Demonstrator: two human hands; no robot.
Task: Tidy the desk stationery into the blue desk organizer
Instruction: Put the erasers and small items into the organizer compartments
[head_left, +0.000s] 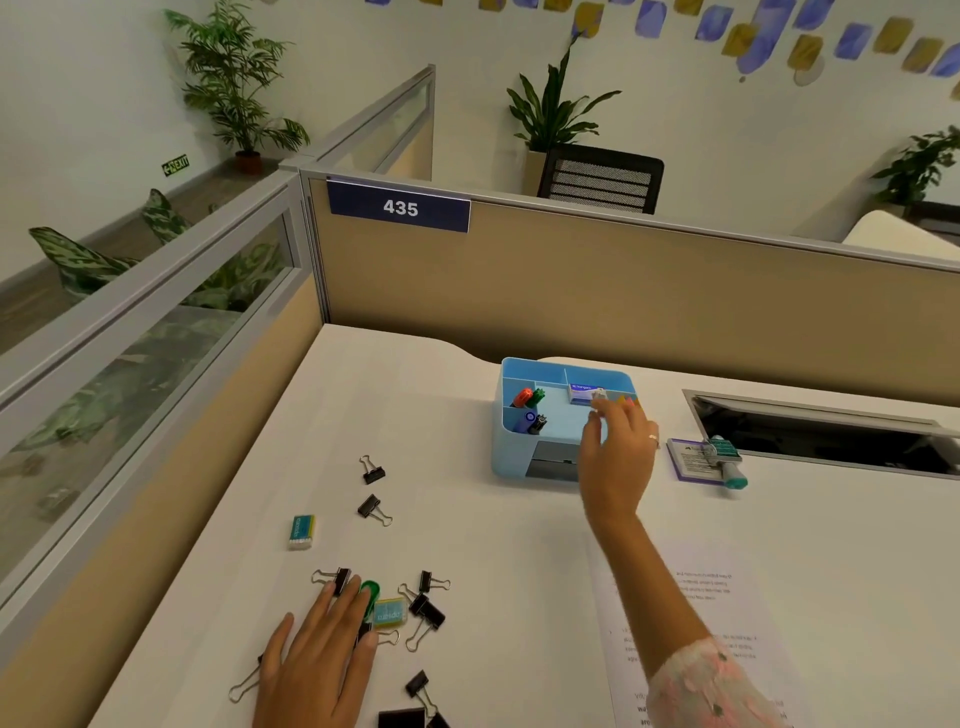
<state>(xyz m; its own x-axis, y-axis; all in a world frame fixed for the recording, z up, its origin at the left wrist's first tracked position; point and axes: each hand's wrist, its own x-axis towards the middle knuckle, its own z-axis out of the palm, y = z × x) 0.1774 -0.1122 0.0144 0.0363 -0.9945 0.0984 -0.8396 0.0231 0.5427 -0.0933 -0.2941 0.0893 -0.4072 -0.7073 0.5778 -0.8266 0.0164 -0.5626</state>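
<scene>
Centrally, the blue desk organizer (519, 452) stood on the white desk (467, 374), near the beige partition (623, 280) at the back. Its left compartments held an orange and a green marker (529, 397) and, nearer the front, dark pens (535, 423); a small blue-and-white box (581, 393) lay in a rear compartment. The right hand (618, 449) reached over the organizer's right side, its fingertips pinching a small white object (599, 396) above the box; what the object was could not be told. A ring showed on one finger. To the organizer's right, apart from it, a teal-capped item (727, 460) lay across a purple-edged card (693, 461). The left hand (317, 654) lay flat at the near left, fingers straight and spread, touching a binder clip (335, 578) and a green item (370, 592), gripping nothing. A small teal packet (389, 614) lay just beside those fingers, and other black binder clips (426, 613) were scattered around it. A second teal packet (301, 531) lay apart to the left. Two clips (373, 473) sat between this cluster and the organizer. A printed sheet (691, 613) lay under the right forearm.
</scene>
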